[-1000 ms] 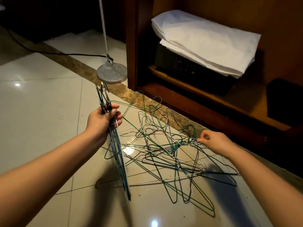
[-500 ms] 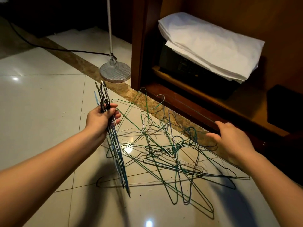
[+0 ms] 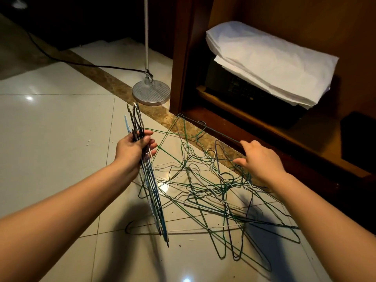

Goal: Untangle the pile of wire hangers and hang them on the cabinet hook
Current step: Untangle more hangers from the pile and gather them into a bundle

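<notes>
While the left hand (image 3: 132, 147) grips a bundle of hangers (image 3: 151, 190) at centre frame, the right hand (image 3: 259, 159) hovers open, fingers loose, over the tangled pile (image 3: 203, 186) on floor tiles (image 3: 50, 139), lower right.

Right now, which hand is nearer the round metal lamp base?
Left. The left hand, gripping the hanger bundle, sits just in front of the lamp base; the right hand is farther off to the right, over the tangled pile.

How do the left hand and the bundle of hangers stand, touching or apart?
Touching. The head view shows the fingers of the left hand curled round the bundle of hangers near its hooks.
</notes>
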Motion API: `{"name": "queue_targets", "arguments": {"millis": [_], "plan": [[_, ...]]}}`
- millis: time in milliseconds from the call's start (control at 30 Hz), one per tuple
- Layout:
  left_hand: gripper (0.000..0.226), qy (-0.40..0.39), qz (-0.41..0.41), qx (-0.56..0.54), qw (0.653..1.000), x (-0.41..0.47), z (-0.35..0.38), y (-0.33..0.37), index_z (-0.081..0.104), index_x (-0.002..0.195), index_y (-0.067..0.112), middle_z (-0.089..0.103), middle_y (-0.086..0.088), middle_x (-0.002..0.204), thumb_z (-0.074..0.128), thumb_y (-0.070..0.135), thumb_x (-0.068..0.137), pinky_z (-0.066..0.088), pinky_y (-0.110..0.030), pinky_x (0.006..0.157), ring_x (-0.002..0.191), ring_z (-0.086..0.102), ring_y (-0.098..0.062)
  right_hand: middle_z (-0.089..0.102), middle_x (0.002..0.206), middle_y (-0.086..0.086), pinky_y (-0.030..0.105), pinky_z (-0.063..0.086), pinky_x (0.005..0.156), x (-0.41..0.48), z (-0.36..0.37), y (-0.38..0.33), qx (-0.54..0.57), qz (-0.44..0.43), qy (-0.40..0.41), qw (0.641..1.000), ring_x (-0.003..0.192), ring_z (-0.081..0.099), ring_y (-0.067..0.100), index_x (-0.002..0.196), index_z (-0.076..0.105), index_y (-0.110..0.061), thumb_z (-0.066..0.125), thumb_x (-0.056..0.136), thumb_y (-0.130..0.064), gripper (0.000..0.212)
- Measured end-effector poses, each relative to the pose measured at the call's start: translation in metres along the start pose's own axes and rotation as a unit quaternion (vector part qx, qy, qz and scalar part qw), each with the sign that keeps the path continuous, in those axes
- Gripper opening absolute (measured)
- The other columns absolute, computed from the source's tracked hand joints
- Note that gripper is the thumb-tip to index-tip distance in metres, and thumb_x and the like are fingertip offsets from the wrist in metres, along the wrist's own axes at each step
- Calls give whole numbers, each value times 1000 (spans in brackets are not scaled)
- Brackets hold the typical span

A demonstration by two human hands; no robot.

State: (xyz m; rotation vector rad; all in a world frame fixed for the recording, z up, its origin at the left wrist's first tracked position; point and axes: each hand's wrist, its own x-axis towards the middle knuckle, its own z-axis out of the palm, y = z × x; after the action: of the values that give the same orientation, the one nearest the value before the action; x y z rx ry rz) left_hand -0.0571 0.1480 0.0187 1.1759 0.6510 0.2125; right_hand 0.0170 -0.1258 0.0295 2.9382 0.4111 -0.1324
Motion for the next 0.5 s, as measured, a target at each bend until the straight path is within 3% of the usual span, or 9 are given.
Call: {"name": "queue_targets", "arguments": {"millis": [100, 233, 300, 367, 433, 500], "plan": [[21, 1, 0, 0, 1000, 0, -3, -1, 60, 85, 15, 59, -8, 80, 46, 2, 95, 56, -24, 66, 75, 62, -16, 50, 125, 10, 35, 47, 73, -8, 3, 0, 53, 34, -24, 998, 106, 56, 28, 137, 35, -13, 43, 90, -55, 63], [21, 20, 0, 2, 1000, 1, -1, -5, 61, 85, 16, 59, -8, 80, 47, 4, 95, 56, -23, 63, 75, 62, -16, 57, 126, 12, 34, 44, 90, -41, 24, 11, 233, 104, -53, 965, 111, 55, 24, 133, 47, -10, 34, 96, -46, 53], [21, 25, -1, 4, 1000, -1, 5, -7, 60, 84, 16, 59, -7, 79, 46, 4, 95, 56, -23, 63, 74, 62, -15, 67, 95, 13, 31, 48, 72, -61, 36, 11, 413, 135, -43, 899, 76, 62, 6, 121, 59, -7, 30, 99, -37, 47], [21, 18, -5, 6, 1000, -4, 14, -10, 59, 84, 16, 58, -6, 79, 46, 4, 95, 56, -26, 67, 74, 61, -15, 61, 69, 11, 18, 40, 45, -78, 42, 7, 544, 162, -11, 824, 44, 49, 0, 114, 60, -12, 29, 101, -28, 37], [19, 2, -10, 3, 1000, -11, 25, -13, 59, 85, 15, 57, -6, 78, 46, 3, 94, 54, -29, 72, 73, 60, -16, 60, 71, 11, 14, 39, 43, -89, 46, 1, 610, 188, 30, 769, 50, 53, 5, 111, 59, -16, 32, 101, -23, 31], [17, -13, -13, 1, 1000, -19, 36, -14, 58, 87, 13, 56, -6, 77, 47, 1, 94, 54, -27, 68, 71, 60, -16, 64, 80, 5, 17, 45, 57, -98, 49, -10, 640, 198, 69, 739, 71, 61, 13, 105, 61, -17, 33, 100, -21, 28]]}}
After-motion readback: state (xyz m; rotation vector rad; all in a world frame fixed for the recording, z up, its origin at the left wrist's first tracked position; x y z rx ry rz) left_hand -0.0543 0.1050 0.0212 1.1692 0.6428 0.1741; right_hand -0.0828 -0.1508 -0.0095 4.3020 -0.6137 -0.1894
